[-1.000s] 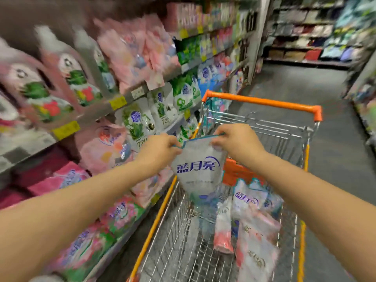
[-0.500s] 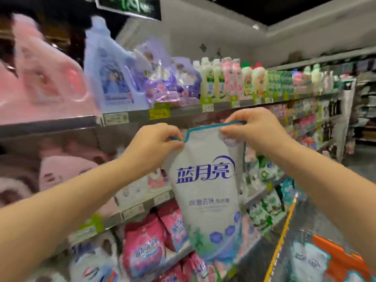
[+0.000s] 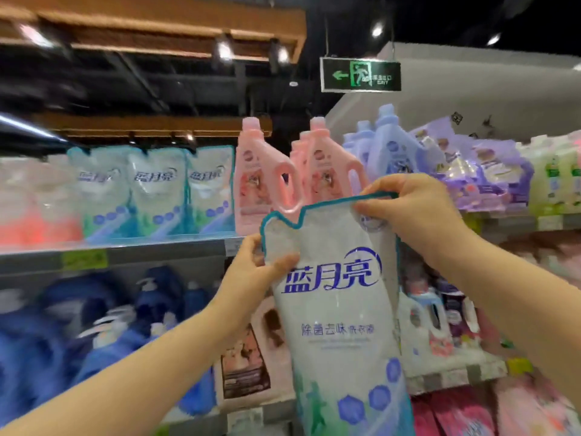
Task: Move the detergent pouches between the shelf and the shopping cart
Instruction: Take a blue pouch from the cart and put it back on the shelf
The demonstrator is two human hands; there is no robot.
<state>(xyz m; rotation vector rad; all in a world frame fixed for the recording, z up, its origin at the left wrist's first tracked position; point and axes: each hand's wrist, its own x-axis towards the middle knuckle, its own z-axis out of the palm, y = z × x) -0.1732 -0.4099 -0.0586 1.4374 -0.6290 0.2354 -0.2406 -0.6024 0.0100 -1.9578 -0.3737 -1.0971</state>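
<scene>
Pouch (image 3: 339,309): lower end cut off by the bottom edge; fine print under the second text line too small to read. Left hand (image 3: 251,275): fingers mostly hidden behind the pouch's left corner, thumb on the front. Right hand (image 3: 408,212): fingertips hidden behind the top rim. Blue bottles (image 3: 94,325), lower left shelf: motion-smeared, labels illegible. Price tag (image 3: 84,259): a yellow-green blur. Pink jugs (image 3: 264,184): the right one partly covered by pouch and right hand.
</scene>
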